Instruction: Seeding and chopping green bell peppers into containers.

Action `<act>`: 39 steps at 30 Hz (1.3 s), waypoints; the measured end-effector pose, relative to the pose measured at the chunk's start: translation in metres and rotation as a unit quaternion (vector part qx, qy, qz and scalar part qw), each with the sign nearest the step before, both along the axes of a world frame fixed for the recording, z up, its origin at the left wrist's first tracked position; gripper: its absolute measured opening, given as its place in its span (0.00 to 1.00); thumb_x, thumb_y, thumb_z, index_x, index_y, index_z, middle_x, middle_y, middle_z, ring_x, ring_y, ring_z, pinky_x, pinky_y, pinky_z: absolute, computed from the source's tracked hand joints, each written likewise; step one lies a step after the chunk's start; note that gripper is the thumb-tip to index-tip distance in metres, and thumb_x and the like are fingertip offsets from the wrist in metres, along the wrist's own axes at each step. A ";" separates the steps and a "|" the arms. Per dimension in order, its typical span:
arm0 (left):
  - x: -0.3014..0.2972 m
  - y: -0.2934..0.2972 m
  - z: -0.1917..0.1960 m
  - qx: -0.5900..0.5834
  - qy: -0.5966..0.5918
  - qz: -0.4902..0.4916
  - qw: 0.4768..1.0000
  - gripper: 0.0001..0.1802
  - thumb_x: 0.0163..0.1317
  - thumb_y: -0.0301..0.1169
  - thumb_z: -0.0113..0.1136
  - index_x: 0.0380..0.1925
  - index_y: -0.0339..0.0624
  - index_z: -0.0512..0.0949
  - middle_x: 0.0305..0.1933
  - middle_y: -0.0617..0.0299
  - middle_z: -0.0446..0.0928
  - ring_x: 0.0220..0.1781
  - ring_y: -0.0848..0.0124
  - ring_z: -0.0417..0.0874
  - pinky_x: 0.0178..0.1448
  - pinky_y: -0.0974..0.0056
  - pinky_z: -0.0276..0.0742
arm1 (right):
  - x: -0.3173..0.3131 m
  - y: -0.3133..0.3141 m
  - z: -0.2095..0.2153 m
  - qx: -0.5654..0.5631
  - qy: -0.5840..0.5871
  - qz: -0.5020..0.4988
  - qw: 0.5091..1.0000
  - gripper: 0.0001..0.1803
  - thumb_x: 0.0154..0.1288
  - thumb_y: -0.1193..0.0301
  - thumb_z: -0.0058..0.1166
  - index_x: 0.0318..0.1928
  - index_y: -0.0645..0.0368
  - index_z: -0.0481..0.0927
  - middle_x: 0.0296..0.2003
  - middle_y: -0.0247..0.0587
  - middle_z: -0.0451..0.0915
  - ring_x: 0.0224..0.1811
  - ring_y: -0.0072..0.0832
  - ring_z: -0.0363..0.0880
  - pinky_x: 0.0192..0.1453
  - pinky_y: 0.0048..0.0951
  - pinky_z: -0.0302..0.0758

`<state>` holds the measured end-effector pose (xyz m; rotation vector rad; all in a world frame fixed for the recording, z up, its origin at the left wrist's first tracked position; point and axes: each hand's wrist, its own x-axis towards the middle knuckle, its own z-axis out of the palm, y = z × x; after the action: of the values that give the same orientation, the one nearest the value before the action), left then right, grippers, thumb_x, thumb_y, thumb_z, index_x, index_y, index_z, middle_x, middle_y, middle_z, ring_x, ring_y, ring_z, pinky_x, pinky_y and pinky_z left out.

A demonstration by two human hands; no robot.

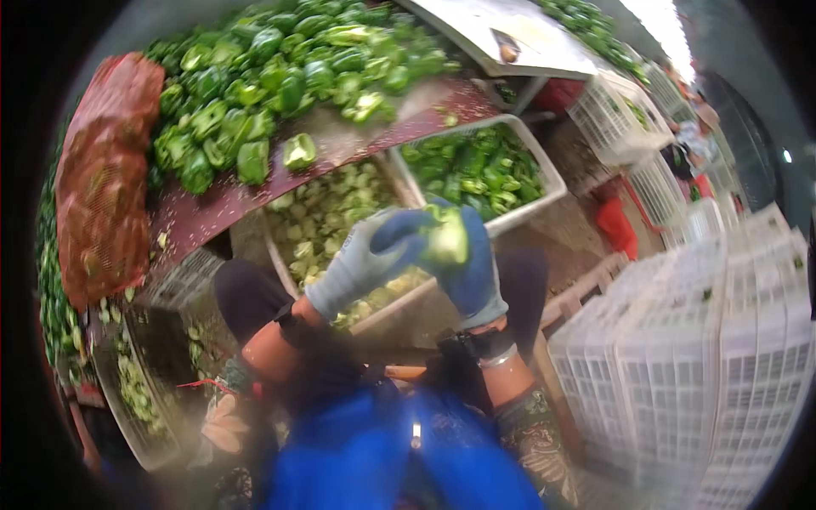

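Both my hands wear grey gloves with blue palms and fingers. My right hand (pixel 474 280) is closed round a green bell pepper (pixel 449 236), whose pale cut side faces up. My left hand (pixel 364 259) meets the pepper's left side with bent, pinching fingers; its fingertips are slightly blurred. Under my hands stands a crate (pixel 280 255) of pale green pepper cores. Beyond my right hand, a white crate (pixel 557 189) holds green pepper pieces (pixel 484 166). A large pile of green peppers (pixel 255 76) covers the table ahead, with a few loose ones at its near edge.
The dark red tabletop (pixel 200 223) is strewn with seeds. A full red mesh sack (pixel 110 178) lies at its left. Stacked white plastic crates (pixel 680 357) rise close on my right. A white board (pixel 501 34) juts in at the top. Another person (pixel 701 140) is far right.
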<state>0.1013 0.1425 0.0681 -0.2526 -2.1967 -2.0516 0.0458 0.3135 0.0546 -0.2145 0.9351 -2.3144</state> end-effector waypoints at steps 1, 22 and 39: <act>0.003 -0.021 -0.004 -0.021 0.004 0.033 0.999 0.15 0.64 0.26 0.60 0.50 0.32 0.77 0.43 0.62 0.76 0.43 0.76 0.77 0.47 0.69 0.75 | -0.005 -0.020 -0.008 -0.033 -0.062 0.023 0.997 0.28 0.74 0.50 0.42 0.63 0.57 0.68 0.52 0.44 0.76 0.52 0.32 0.79 0.53 0.38 0.82; -0.038 -0.111 -0.105 0.059 -0.076 0.047 0.994 0.28 0.59 0.29 0.64 0.59 0.34 0.67 0.54 0.62 0.73 0.55 0.76 0.70 0.62 0.67 0.68 | -0.064 -0.150 -0.088 0.220 0.317 0.038 0.922 0.22 0.71 0.59 0.46 0.54 0.65 0.74 0.47 0.43 0.79 0.47 0.29 0.77 0.55 0.29 0.73; -0.048 -0.111 -0.114 0.145 -0.053 0.251 0.956 0.20 0.52 0.27 0.67 0.43 0.38 0.70 0.37 0.54 0.72 0.37 0.67 0.79 0.46 0.66 0.76 | -0.058 -0.114 -0.126 -0.002 -0.249 0.003 0.969 0.22 0.71 0.58 0.48 0.58 0.59 0.71 0.47 0.49 0.79 0.46 0.37 0.80 0.52 0.38 0.79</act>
<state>0.0537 0.0319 -0.0463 0.4127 -1.7306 -2.0720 -0.0122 0.1998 -0.0711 0.3496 0.6692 -2.2071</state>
